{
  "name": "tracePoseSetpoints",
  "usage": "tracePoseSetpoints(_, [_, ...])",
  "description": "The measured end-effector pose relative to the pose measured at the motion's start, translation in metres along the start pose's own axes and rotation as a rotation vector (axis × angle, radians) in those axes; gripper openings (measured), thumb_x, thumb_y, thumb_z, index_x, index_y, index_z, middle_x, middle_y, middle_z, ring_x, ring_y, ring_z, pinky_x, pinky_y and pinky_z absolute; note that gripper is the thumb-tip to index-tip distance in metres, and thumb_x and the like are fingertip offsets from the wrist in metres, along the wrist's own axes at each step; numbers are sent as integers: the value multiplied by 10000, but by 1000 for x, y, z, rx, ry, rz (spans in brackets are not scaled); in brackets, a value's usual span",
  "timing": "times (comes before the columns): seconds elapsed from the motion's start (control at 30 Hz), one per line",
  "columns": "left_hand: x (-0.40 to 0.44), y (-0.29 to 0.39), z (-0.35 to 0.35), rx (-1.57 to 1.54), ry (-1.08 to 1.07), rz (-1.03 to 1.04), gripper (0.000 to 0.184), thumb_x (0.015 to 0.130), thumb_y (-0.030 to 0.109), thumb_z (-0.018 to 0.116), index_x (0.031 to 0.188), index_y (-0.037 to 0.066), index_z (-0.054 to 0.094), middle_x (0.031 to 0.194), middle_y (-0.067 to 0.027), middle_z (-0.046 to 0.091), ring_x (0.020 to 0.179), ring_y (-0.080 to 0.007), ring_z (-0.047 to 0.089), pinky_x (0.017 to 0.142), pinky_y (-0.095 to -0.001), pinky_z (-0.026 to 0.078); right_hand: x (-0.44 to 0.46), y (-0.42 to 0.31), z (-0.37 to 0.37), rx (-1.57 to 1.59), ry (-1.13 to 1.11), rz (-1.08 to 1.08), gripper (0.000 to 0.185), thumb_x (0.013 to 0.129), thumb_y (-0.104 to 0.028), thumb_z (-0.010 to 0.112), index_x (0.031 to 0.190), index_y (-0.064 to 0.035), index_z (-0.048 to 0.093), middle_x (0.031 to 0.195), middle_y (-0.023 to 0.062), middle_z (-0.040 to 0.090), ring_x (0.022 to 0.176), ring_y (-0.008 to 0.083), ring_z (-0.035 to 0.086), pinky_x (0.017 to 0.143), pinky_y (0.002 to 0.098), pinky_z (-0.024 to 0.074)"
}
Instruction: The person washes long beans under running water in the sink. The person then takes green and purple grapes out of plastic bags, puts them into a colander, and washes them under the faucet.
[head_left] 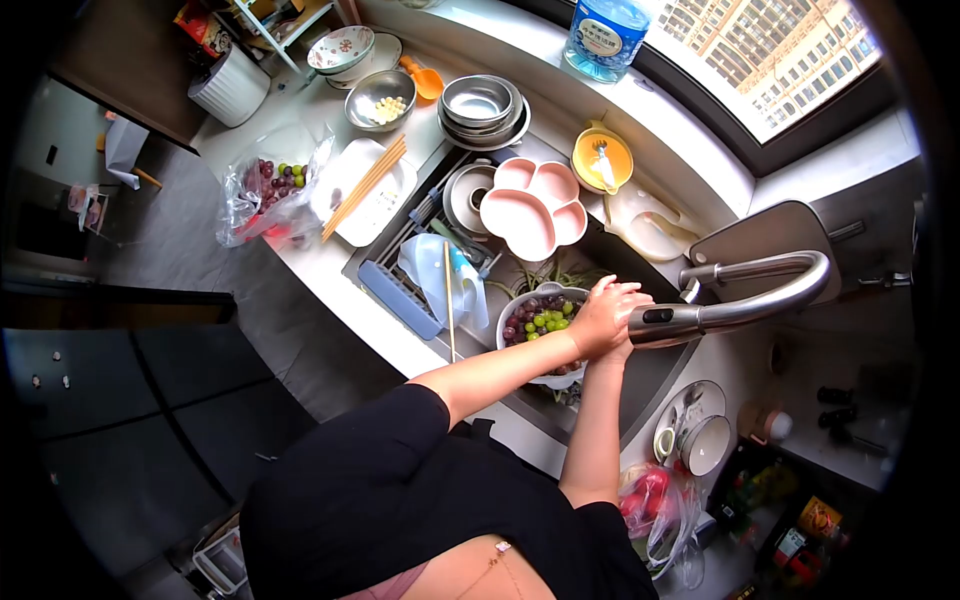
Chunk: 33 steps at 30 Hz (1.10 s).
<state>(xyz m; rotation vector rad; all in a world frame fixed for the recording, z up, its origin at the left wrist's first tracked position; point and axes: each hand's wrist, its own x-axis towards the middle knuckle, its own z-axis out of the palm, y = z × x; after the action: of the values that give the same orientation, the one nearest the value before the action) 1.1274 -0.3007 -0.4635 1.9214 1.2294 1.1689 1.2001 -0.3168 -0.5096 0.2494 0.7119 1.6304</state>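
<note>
My left hand [605, 312] is laid over my right hand [615, 351], at the tip of the steel faucet [690, 322] above the sink. The left fingers are stretched out past the spout and hold nothing visible. My right hand is mostly hidden under the left one and behind the faucet head, so its fingers do not show. Just left of the hands, a white colander [503, 325] in the sink holds dark red grapes [520, 318] and green grapes [545, 321]. My left forearm crosses over its lower edge.
Across the sink sits a pink divided plate [525, 222]. A drying rack [400, 300] holds a translucent blue item [430, 270]. Bagged grapes [270, 190], a white tray with chopsticks [365, 190] and steel bowls [478, 105] line the counter. A small-dish plate [690, 400] lies right.
</note>
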Motion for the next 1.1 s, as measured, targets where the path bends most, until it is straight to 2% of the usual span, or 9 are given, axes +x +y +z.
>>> tracePoseSetpoints(0.1, [5,-10,2,-209,65,-126,403,850,270,544,1220,114,508,1174,-75,555,1124,-212,494,1001,-425,289,12,-39,-25,-381,-42,-41,337,897,-254,449,1139,-35,533,1212,152,511,1136,290,468,969,461,355])
tracePoseSetpoints(0.17, [8,3,-20,-1021,79,-514,370,905,241,510,1239,86,466,1160,-55,533,1061,-156,503,933,-351,372,13,-46,-36,-500,-21,-51,335,913,-266,433,1110,-26,560,1188,140,542,1116,261,503,979,411,378])
tracePoseSetpoints(0.33, [24,-62,-104,-1090,576,-686,255,894,156,530,1114,97,412,980,-44,516,843,-130,546,705,-265,490,-4,29,-10,-544,185,-18,223,860,-242,517,933,-61,625,1034,156,613,999,311,574,853,447,508])
tracePoseSetpoints(0.47, [66,-133,-201,-955,914,-743,317,881,122,527,1111,-6,352,944,-158,508,870,-294,586,754,-381,528,-9,25,-22,-563,233,6,161,859,-206,528,959,-113,613,1016,125,611,966,309,580,769,416,548])
tracePoseSetpoints(0.67, [86,-190,-267,-823,632,-977,289,888,87,340,1018,-142,459,924,-275,561,762,-334,633,681,-378,562,-13,23,-15,-579,254,-29,145,837,-188,549,953,-135,618,995,114,611,955,287,578,711,372,563])
tracePoseSetpoints(0.8, [109,-203,-301,-1079,431,-1235,692,844,491,452,1289,-22,317,1088,-310,523,840,-446,598,686,-396,562,-13,30,-15,-639,273,-64,155,834,-197,546,955,-130,616,988,114,613,946,284,584,708,368,564])
tracePoseSetpoints(0.93, [131,-184,-305,-832,326,-1298,594,832,458,543,1259,80,374,1041,-275,551,735,-439,613,567,-457,564,-9,36,-22,-684,308,-84,165,840,-208,532,955,-121,612,957,105,628,915,283,605,700,371,566])
tracePoseSetpoints(1.03, [138,-242,-283,-608,447,-1243,537,840,351,575,1247,62,377,1113,-228,536,847,-436,597,652,-484,550,-8,39,-29,-672,309,-75,164,844,-210,530,956,-121,612,961,105,628,917,286,604,705,378,565])
tracePoseSetpoints(1.1, [143,-242,-271,-802,678,-1223,445,874,149,479,1281,76,313,1263,-213,419,1100,-432,470,833,-646,405,-6,40,-33,-671,304,-77,165,846,-212,530,959,-123,610,964,104,629,922,287,603,709,382,563])
